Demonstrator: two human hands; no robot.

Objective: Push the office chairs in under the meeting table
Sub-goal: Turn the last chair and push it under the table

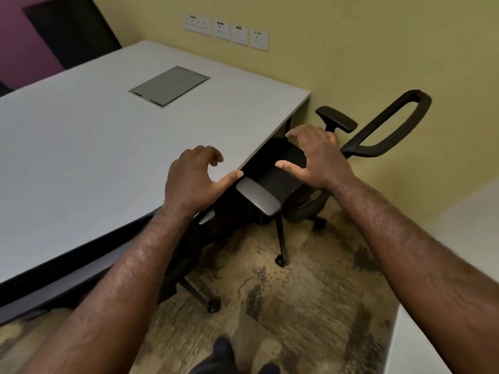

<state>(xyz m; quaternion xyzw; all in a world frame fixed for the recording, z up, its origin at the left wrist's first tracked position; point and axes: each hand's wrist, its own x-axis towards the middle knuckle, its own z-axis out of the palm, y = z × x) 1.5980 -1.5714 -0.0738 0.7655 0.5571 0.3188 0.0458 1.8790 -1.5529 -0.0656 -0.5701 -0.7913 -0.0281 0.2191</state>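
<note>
Two spread, empty hands, left hand (pixel 193 179), right hand (pixel 317 157), above office chair (pixel 272 171), meeting table (pixel 108 130).

Wall sockets (pixel 226 32); mottled carpet (pixel 310 306).

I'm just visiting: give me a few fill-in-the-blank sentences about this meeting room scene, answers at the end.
1. Both hands, left hand and right hand, hover open and hold ____.
2. The black office chair sits partly under the ____ rectangular table.
3. The white wall sockets are mounted on the ____ wall.

Missing words: nothing; grey; yellow
</note>
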